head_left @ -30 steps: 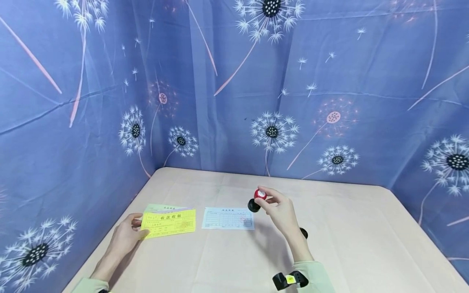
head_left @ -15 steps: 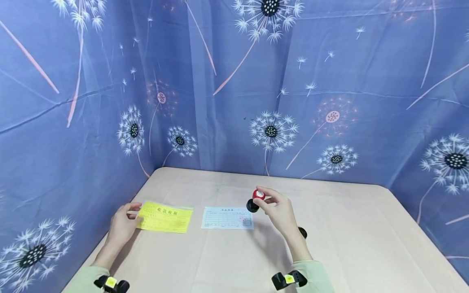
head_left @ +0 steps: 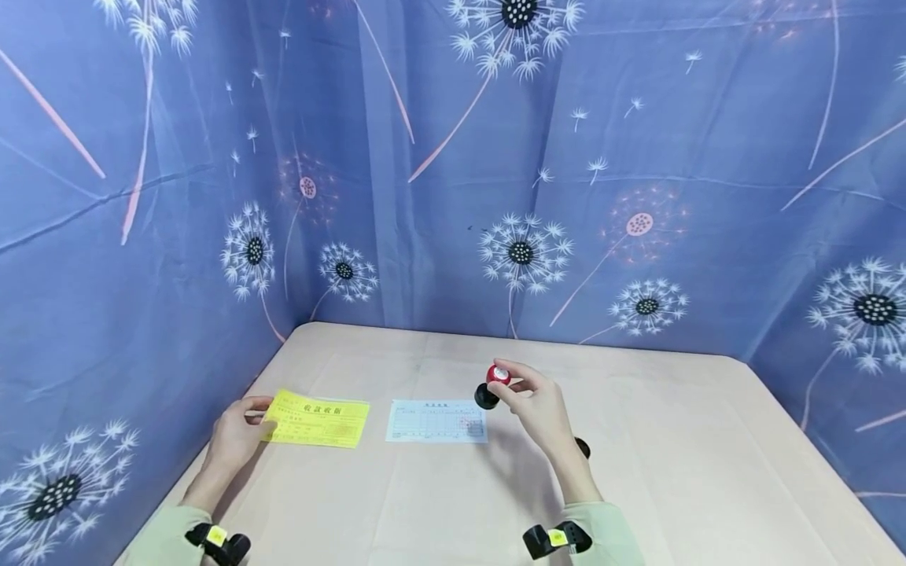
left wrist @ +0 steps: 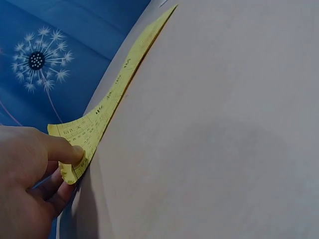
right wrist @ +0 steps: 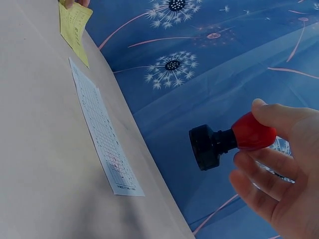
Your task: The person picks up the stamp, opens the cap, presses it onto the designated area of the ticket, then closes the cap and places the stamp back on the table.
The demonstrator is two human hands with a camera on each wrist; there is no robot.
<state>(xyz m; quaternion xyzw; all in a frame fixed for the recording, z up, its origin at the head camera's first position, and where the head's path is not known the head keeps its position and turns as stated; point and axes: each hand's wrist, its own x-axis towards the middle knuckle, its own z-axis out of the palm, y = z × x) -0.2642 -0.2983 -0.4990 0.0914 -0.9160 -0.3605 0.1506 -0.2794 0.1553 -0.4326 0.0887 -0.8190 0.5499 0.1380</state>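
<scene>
My left hand (head_left: 237,434) pinches the left end of a yellow receipt slip (head_left: 322,420) between thumb and fingers. In the left wrist view the slip bends upward at that end, and the thumb lies on its printed face. My right hand (head_left: 534,402) holds a self-inking-style stamp by its red knob (right wrist: 253,132), fingertips around it. The stamp's black base (right wrist: 203,147) points away from the palm, above the table. Between the hands lies a pale blue-white receipt (head_left: 436,421), flat, with a red stamp mark toward its right end.
A small black round thing (head_left: 583,447) shows partly from behind the right forearm, on the table. The cream-covered table (head_left: 425,503) meets a blue dandelion-patterned curtain (head_left: 453,196) at the back and left. Black camera bands sit on both wrists.
The left hand has shifted the yellow slip left and slightly back, and it now covers the green and purple-edged slips seen behind it earlier. The right hand and stamp stay nearly still.
</scene>
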